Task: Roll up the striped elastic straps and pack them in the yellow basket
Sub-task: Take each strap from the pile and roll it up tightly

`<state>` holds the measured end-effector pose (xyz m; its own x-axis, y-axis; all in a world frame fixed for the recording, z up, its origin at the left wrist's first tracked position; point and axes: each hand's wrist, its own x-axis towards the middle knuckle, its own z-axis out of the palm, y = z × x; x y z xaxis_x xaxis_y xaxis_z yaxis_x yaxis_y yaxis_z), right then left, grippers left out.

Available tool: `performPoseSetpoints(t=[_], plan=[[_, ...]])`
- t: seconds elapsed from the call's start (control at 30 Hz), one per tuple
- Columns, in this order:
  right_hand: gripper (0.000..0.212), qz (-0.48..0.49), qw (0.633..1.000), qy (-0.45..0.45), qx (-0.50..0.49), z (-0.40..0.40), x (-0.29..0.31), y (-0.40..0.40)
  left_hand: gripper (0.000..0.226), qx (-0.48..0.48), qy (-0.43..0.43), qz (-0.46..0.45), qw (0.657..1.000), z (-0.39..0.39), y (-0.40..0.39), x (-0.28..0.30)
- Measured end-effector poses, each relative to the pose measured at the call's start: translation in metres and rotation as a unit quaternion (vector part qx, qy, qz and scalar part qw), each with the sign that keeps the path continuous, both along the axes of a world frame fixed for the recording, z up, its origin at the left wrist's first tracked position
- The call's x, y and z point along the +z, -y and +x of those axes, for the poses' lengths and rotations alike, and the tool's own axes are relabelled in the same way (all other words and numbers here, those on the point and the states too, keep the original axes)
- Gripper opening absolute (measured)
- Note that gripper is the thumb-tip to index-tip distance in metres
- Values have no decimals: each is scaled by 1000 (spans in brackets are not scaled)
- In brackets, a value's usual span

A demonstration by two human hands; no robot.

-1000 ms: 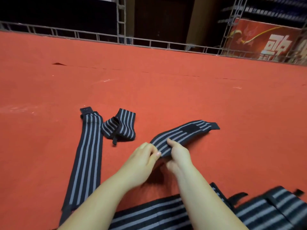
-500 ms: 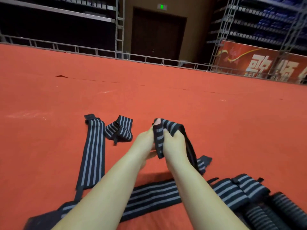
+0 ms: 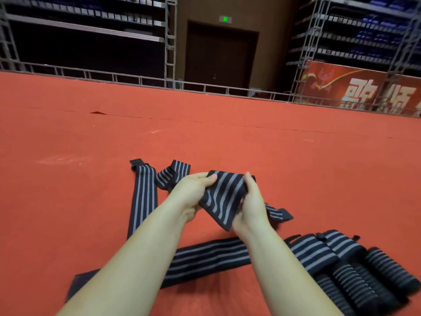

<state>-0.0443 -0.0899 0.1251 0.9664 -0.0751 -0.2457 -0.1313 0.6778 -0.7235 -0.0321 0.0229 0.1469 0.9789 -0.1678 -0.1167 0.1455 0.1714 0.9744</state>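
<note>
- Stretchy striped elastic strap (image 3: pixel 224 195) sits right between both hands, lifted clear of the floor. The left hand (image 3: pixel 193 192) has its thumb pinched on the upper left edge with the fingers curled underneath, and the right hand (image 3: pixel 251 206) clamps the right edge the same way.
- That strap's stripes slant from upper right to lower left, and its loose tail (image 3: pixel 276 213) trails off to the right behind the right hand. So the right hand is nearer the free length, and I'd guess the rolling has to travel that way.
- Another strap (image 3: pixel 142 197) lies flat and long just left of the left forearm, with a half-folded one (image 3: pixel 172 175) beside its far end. A third (image 3: pixel 205 256) stretches crosswise under the forearms.
- Finished rolls (image 3: pixel 350 270) are bunched at lower right, touching each other.
- No yellow basket anywhere in view, so can't say where it sits.
- Everything rests on red carpet (image 3: pixel 296 167). Beyond it there's a metal railing (image 3: pixel 136 77), dark shelving, a door and a red banner (image 3: pixel 364 87).
</note>
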Motion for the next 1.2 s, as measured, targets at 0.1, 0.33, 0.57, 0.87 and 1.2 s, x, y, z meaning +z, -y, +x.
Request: performPoseSetpoints(t=[0.1,0.33,0.57,0.87,1.2], plan=[[41,131,986,-68,-72,14,3,35,22,-29,21,15,999,-8,1,1],[16,-73,985,-17,-158,26,10,66,22,-29,18,69,997,-19,-1,-3],[29,-307,935,174,-45,2,42,22,23,78,33,56,995,-17,0,-7],[24,-330,881,229,250,-33,43,8,62,56,23,-125,990,-43,-30,6],[48,-310,914,150,212,-25,38,15,17,4,176,-3,984,-57,-32,-12]])
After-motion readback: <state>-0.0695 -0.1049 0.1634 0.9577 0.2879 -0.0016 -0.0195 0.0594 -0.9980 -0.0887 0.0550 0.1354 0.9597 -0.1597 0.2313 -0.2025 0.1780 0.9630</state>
